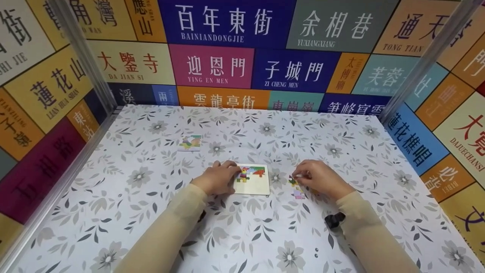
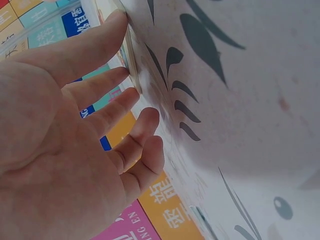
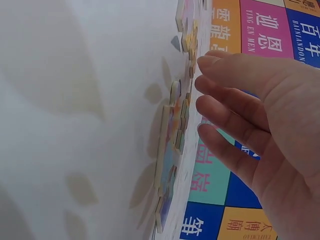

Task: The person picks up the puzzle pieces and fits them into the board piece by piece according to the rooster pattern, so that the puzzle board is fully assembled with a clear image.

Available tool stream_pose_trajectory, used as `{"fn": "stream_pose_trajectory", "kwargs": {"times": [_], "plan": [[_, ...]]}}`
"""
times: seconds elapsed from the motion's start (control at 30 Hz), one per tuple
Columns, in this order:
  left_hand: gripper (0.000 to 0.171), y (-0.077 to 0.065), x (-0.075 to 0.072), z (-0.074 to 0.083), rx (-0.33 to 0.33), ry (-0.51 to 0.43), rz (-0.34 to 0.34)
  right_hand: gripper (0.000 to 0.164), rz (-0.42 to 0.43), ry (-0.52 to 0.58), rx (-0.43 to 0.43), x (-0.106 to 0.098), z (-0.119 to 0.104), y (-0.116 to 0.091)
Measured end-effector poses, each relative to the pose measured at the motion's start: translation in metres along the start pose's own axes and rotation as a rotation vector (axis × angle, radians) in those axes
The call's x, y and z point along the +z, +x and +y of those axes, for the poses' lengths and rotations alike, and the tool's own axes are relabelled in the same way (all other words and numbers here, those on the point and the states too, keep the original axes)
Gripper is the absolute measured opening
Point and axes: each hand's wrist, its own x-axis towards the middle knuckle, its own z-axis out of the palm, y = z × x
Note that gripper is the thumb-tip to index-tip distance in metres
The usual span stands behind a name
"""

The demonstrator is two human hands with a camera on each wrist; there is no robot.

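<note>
A small pale puzzle board [image 1: 252, 187] lies mid-table in the head view, with joined colourful pieces [image 1: 253, 171] along its upper part. My left hand [image 1: 218, 178] holds its left end, thumb at the near side and fingers at the far side. In the left wrist view, thumb and fingertips meet the board's edge [image 2: 133, 65]. To the right, my right hand [image 1: 322, 177] pinches something small and pale between thumb and forefinger, apparently a puzzle piece. Loose pieces [image 1: 299, 194] lie just below those fingertips. The right wrist view shows the loose pieces [image 3: 165, 150] edge-on beside my hand [image 3: 260, 110].
A small picture card [image 1: 190, 142] in similar colours lies farther back on the left. White cloth with grey flowers [image 1: 257, 227] covers the table. Panels with large lettering [image 1: 219, 70] stand behind and at both sides. Black wrist devices [image 1: 335, 220] sit under the sleeves.
</note>
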Motion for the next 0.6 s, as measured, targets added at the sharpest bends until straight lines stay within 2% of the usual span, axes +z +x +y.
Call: {"fn": "stream_pose_trajectory", "kwargs": {"times": [0.37, 0.6], "plan": [[0.074, 0.0009, 0.0013, -0.0017, -0.002, -0.012, -0.001, 0.018, -0.047, 0.034, 0.023, -0.0026, -0.0032, 0.0005], [0.075, 0.0013, 0.0012, -0.0019, -0.009, -0.011, -0.003, 0.019, -0.065, 0.005, 0.089, -0.0016, -0.0058, -0.0012]]}}
